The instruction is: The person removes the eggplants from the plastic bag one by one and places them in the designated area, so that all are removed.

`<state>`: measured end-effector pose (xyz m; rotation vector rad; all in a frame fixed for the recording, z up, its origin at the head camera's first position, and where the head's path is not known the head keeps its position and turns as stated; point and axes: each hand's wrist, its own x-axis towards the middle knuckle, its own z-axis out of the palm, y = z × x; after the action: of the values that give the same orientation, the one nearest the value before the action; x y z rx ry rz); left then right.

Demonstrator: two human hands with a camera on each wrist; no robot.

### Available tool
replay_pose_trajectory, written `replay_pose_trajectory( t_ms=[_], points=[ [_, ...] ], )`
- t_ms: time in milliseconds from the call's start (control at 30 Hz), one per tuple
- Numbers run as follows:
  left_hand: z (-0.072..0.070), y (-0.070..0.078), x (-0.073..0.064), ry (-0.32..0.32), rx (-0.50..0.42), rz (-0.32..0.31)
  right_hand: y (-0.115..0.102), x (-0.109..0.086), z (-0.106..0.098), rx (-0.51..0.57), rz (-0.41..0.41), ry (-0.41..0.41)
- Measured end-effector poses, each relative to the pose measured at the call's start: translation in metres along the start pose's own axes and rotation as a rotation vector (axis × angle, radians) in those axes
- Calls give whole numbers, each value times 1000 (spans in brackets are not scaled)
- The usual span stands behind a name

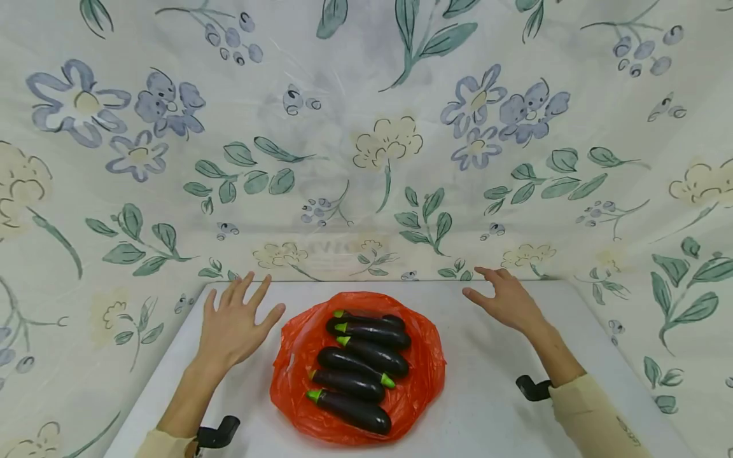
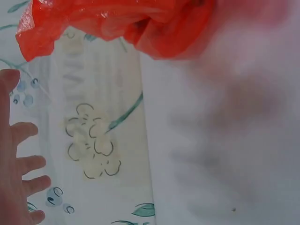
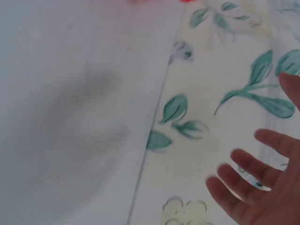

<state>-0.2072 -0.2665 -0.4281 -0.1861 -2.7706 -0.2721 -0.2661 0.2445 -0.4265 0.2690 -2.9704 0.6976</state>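
Several dark eggplants [image 1: 375, 357] with green stem ends lie in a rough column on a spread red plastic bag [image 1: 420, 381] in the head view. My left hand [image 1: 231, 327] is held left of the bag, fingers spread and holding nothing. To the bag's right, my right hand [image 1: 506, 302] is also raised with its fingers apart and nothing in them. The left wrist view shows the edge of the red bag [image 2: 173, 33] at the top and the left fingers [image 2: 30, 166] at the side. In the right wrist view, the right fingers [image 3: 255, 168] are loosely extended.
The bag rests on a white table [image 1: 481, 407]. Behind and beside the table hangs a sheet [image 1: 343, 191] printed with flowers and leaves, close to its back edge. Black wrist mounts [image 1: 532, 388] show at both sleeves.
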Motion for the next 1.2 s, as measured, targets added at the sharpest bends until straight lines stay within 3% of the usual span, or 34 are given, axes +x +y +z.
replay_pose_trajectory(
  t_ms=[233, 567, 833, 1067, 1200],
  points=[
    [-3, 16, -3, -41, -104, -5, -23, 2, 7, 211, -68, -118],
    [-7, 36, -9, -179, -321, 2, -54, 1, 35, 444, -142, -358],
    [-1, 40, -12, -316, -502, -18, -73, 3, 53, 442, -182, -475],
    [8, 41, -14, -337, -571, 97, -85, 3, 63, 425, -225, -528],
    [13, 44, -14, -316, -609, 158, -89, 3, 71, 393, -261, -535]
  ],
)
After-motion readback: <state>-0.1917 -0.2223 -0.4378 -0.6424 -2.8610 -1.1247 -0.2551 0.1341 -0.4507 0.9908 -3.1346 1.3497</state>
